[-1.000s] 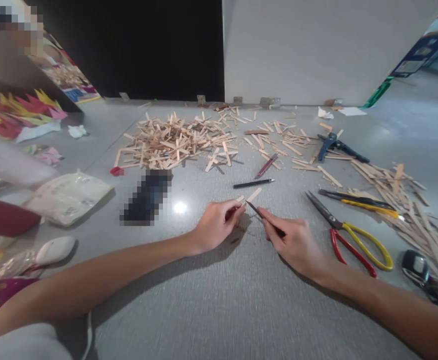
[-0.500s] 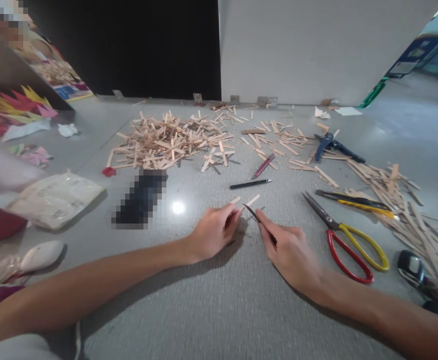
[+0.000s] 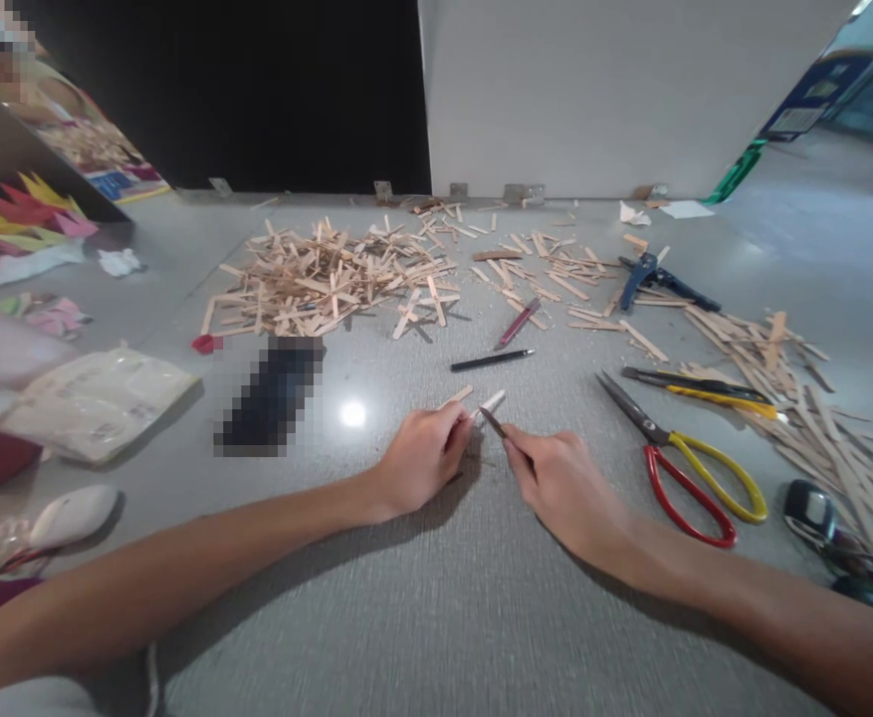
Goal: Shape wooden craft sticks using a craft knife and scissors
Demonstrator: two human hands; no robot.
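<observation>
In the middle of the table my left hand [image 3: 421,458] is closed, pinching small pale wooden craft sticks [image 3: 490,404] whose ends stick out past the fingertips. Just right of it, my right hand [image 3: 566,483] is closed on a slim dark pointed tool [image 3: 491,422]. The tool's tip touches or nearly touches the sticks; whether it is a blade or tweezers I cannot tell. Beyond both hands lie a black pen-like tool [image 3: 492,360] and a dark red stick-like item [image 3: 518,324]. Scissors [image 3: 656,430] with red and yellow handles rest right of my right hand.
A heap of cut craft sticks [image 3: 331,274] lies at the back left, more sticks [image 3: 846,448] at the right. Blue-handled cutters [image 3: 639,281], yellow and black cutters [image 3: 705,391], a plastic bag [image 3: 104,398] and a white mouse [image 3: 74,516] surround the work area. Upright panels [image 3: 615,90] stand behind.
The view has shifted slightly, moving everything a little left. The tool's tip sits closer against the sticks, and the sticks are turned a little. Both hands keep their grip.
</observation>
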